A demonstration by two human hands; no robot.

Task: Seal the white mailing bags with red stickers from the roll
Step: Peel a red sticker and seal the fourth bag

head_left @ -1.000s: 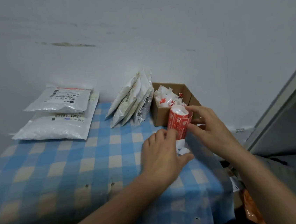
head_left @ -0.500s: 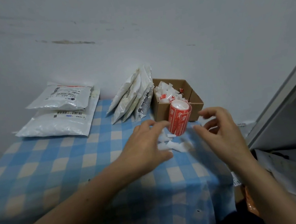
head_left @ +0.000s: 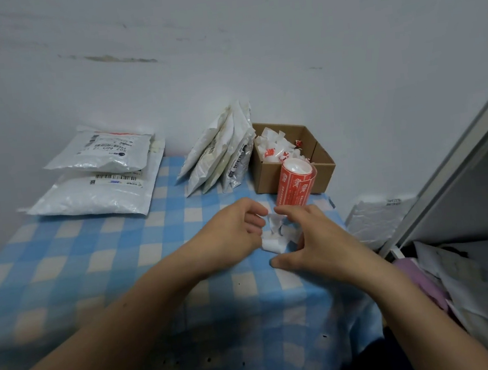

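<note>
The left hand point(head_left: 235, 228) curls its fingers and seems to pinch the white paper strip point(head_left: 275, 237). The right hand point(head_left: 314, 237) arches over this strip, and I cannot tell whether it grasps it. The red sticker roll point(head_left: 295, 187) stands on end just behind both hands, in front of the cardboard box point(head_left: 266, 178).

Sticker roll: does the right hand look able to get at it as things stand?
Probably yes: the sticker roll stands just beyond the right hand, with nothing between them; the cardboard box sits behind it.
</note>
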